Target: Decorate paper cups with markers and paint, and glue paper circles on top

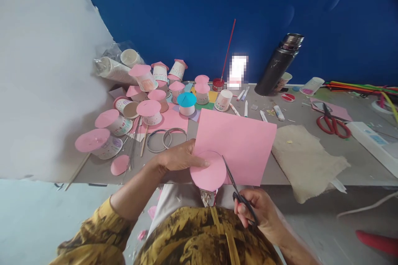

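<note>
My left hand [183, 156] grips a large sheet of pink paper [239, 143] near its lower left corner, thumb on top and the other fingers behind. Under that thumb is a pink paper circle [209, 176], cut round along its lower edge and still joined to the sheet at the top as far as I can see. My right hand [256, 211] has its fingers through the handles of black-handled scissors [231, 178]. The blades point up and left, at the right edge of the circle. Both hands are over the table's front edge.
Several decorated paper cups with pink discs [148, 109] crowd the table's left. One has a blue disc [186, 100]. Two metal rings [158, 140] lie by my left forearm. A black flask [275, 68], a beige cloth [306, 159] and red-handled scissors [333, 126] are to the right.
</note>
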Motion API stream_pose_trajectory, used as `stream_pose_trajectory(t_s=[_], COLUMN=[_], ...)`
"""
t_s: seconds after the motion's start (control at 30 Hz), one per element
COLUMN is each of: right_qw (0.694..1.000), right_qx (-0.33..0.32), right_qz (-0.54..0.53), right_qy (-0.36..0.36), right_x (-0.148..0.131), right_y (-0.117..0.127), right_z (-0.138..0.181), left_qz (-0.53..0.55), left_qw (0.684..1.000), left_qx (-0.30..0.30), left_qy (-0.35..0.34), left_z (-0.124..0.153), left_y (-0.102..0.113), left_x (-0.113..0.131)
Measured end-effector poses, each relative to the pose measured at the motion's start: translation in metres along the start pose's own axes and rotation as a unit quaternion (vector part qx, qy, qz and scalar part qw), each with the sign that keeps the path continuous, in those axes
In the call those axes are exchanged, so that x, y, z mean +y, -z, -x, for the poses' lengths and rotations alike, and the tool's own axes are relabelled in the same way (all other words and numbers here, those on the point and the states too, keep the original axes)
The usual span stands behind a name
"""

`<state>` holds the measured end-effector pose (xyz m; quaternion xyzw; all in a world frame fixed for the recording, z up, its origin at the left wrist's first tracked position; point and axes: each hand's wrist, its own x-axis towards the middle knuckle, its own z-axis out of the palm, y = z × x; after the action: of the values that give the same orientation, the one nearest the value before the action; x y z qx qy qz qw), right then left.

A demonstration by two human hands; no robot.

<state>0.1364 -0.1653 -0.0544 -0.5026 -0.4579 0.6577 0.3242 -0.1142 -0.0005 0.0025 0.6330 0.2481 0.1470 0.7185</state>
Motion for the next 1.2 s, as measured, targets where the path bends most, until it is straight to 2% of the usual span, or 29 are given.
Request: stream_pose_trajectory(t_s=[0.33,0.7,0.93,1.2], right_qw=[0.999,0.999,1.0,0.999], right_qx=[0.009,0.001,0.006,-0.009], right_qz=[0.007,0.017,0.013,0.02], right_qy=[-0.03,-0.032,-0.017,-0.033], right_x=[-0.015,-0.013,0.0,-0.016], right_y=[-0.003,-0.001,0.001,0.0], right_z=[0.001,0.002,0.003,0.003], left_qz=[-0.009,0.006,0.002,0.018], left_qw=[1.0,0.999,0.999,0.997], left_qx=[-0.02,-0.039,-0.046,-0.073], left_qy=[0.007,0.013,0.013,0.031], left_z=[-0.002,-0.003,-0.004,-0.005], left_y=[0.003,0.004,0.004,0.004], left_x=[0.003,0.005,0.005,0.008])
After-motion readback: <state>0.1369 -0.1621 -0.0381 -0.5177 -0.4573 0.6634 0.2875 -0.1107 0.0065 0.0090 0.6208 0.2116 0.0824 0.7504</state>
